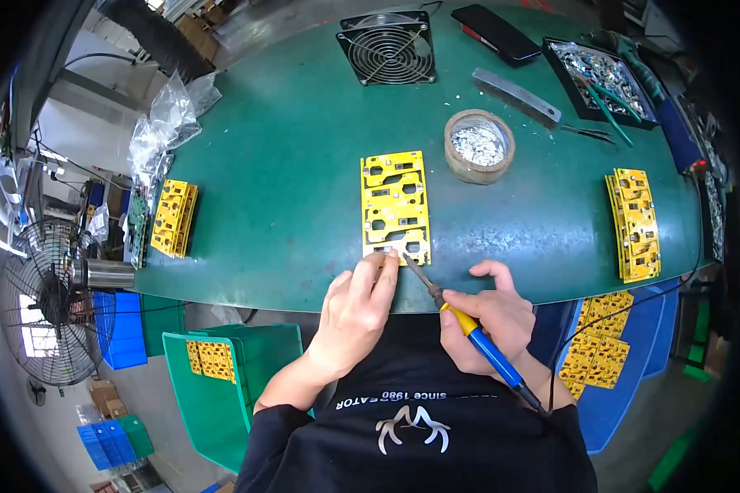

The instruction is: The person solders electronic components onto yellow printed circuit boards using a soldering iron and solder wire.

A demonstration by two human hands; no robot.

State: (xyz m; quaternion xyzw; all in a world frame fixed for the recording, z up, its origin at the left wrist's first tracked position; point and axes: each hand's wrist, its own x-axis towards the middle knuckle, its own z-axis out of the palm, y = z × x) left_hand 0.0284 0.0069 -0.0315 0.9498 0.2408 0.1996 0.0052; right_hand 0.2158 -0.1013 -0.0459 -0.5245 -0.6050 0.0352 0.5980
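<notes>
A yellow circuit board panel with dark cut-outs lies flat on the green table in front of me. My left hand has its fingers bent and pressed together at the panel's near edge. Whatever is between those fingertips is hidden. My right hand is closed round a soldering iron with a blue and yellow handle. The iron's tip meets the near end of the panel, just right of my left fingertips.
Stacks of yellow panels stand at the left and right. A tape roll holds small whitish bits. Farther back are a fan, a metal bar and a parts tray. Green and blue bins flank me below the table.
</notes>
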